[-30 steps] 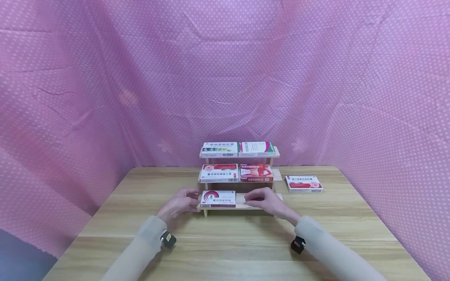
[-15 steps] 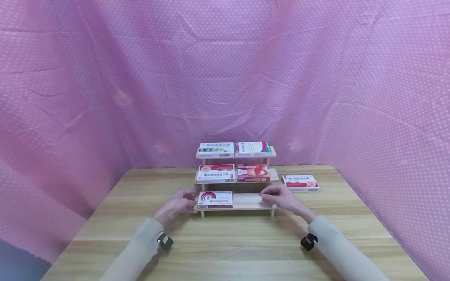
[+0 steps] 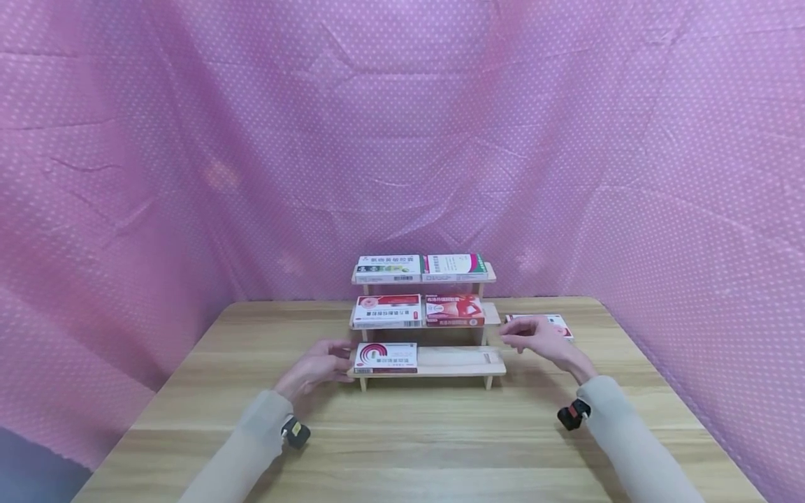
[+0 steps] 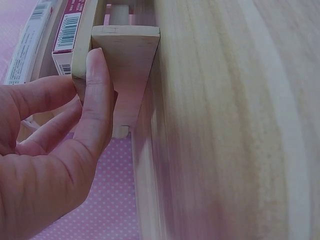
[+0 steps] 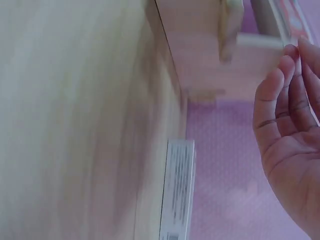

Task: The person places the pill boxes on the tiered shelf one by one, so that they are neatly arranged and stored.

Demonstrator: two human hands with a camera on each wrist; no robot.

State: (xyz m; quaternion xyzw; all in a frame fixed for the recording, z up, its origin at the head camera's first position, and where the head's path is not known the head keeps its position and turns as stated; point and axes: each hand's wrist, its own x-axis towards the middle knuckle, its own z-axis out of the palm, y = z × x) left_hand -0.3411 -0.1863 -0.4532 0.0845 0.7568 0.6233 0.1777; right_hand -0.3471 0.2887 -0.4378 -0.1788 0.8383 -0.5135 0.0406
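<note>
A three-tier wooden display stand stands on the table and carries several medicine boxes. My left hand holds the left end of its lowest board; in the left wrist view the thumb lies along the underside and a finger touches the edge. Beside that hand, a white medicine box with maroon arcs lies flat on the lowest tier's left half. Off the stand's right side hovers my right hand, fingers loosely bent and holding nothing. It partly hides a red-and-white medicine box lying on the table behind.
On the middle tier lie a red-and-white box and a red box. Above them, the top tier bears a green-and-white box and a white box with pink and green. Pink dotted cloth hangs behind the wooden table.
My right hand has moved right, from above the lowest tier to beyond the stand's right end, now covering part of the loose box. My left hand stays at the stand's left end.
</note>
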